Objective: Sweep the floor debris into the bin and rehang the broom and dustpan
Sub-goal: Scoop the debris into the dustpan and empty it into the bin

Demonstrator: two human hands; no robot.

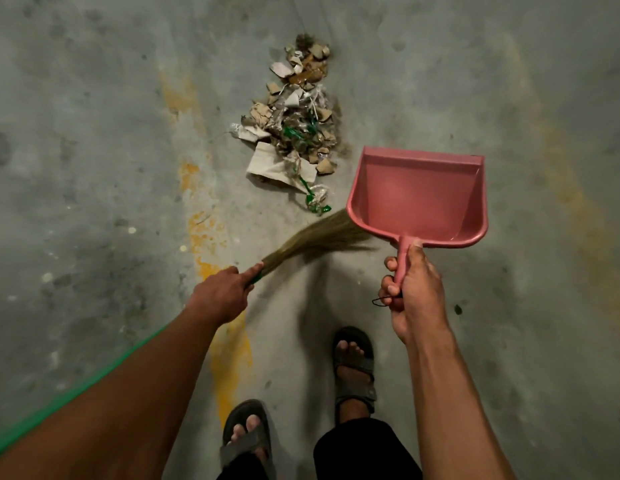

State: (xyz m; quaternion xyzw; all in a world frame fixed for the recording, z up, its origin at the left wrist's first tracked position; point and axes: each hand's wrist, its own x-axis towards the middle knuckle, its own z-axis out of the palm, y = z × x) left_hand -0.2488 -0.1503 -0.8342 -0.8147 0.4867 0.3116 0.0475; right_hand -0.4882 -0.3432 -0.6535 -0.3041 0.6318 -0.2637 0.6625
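Pink dustpan [417, 197] gripped by right hand [410, 289] fingers; left hand [221, 292] fingers grip broom [315, 239]; debris [294, 126] beyond.

The place looks like a bare utility or storage area, perhaps a garage: a stained grey concrete floor [93, 133] fills the frame, with worn yellow paint marks [228, 362] running down its centre-left.

Pink dustpan [417, 195], straw-tan broom [312, 239] (green handle), grey floor [93, 133] stained yellow.
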